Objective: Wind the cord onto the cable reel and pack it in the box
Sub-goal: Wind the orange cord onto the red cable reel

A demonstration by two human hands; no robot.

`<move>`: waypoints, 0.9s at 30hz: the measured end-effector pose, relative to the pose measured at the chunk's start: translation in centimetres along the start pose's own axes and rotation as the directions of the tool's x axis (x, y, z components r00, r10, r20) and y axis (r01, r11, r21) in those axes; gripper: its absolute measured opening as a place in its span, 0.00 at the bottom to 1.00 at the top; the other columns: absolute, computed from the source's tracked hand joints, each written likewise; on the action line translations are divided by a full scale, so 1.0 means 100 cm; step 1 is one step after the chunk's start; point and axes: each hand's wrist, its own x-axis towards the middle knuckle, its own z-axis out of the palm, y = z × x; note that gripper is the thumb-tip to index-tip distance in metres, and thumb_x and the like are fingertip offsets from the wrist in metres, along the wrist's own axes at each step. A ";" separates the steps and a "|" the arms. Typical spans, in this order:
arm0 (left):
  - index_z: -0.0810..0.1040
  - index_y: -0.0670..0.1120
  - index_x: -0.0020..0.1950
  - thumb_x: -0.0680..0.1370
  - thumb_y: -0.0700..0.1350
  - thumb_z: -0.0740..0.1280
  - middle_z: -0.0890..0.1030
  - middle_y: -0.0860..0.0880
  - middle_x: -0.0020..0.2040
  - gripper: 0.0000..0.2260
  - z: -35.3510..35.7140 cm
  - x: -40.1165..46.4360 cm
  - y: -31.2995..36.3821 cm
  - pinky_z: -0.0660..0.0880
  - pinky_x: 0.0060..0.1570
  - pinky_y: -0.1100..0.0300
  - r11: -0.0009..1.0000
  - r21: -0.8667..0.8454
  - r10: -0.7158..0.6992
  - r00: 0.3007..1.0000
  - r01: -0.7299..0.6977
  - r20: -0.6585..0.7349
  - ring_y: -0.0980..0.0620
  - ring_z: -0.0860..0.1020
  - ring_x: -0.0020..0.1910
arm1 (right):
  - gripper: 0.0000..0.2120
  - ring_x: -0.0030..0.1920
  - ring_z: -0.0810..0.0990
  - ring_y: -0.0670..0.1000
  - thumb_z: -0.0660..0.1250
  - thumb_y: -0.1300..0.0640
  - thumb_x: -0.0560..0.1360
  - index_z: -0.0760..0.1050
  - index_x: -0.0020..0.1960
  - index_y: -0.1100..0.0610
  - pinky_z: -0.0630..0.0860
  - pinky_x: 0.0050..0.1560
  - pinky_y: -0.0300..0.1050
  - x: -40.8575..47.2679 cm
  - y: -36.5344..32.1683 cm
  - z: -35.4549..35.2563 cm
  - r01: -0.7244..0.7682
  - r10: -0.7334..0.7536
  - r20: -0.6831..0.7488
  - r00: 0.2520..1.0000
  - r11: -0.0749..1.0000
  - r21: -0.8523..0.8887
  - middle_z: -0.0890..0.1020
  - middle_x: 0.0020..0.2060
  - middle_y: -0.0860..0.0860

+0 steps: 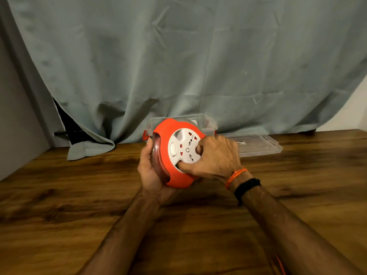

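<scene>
Both hands grip the cable reel [176, 155]: left hand [148, 171] should brace firmly while right hand [214, 155] cranks evenly, feeding cord [281, 264] without kinks.

I see no readable text, brand or number anywhere. The cable reel [178, 155] has a white socket face [185, 149] with red marks and one small ring symbol [187, 149] at centre; any lettering there is too small to make out.

— What colour is the cable reel [176, 155]?
— Orange, with a white socket face [183, 149] bearing red marks.
— The table [79, 195]?
— Dark brown wood grain. The curtain [178, 56] is grey-green, the box [206, 122] clear.
</scene>
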 end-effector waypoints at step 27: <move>0.73 0.51 0.72 0.70 0.70 0.63 0.72 0.38 0.72 0.36 -0.011 -0.009 0.005 0.54 0.62 0.19 0.945 0.047 -0.318 0.942 0.324 -0.105 0.28 0.66 0.71 | 0.27 0.29 0.79 0.58 0.74 0.47 0.60 0.79 0.60 0.42 0.73 0.34 0.46 0.000 0.027 -0.022 0.354 -0.353 0.030 0.935 0.928 -0.115 0.80 0.25 0.50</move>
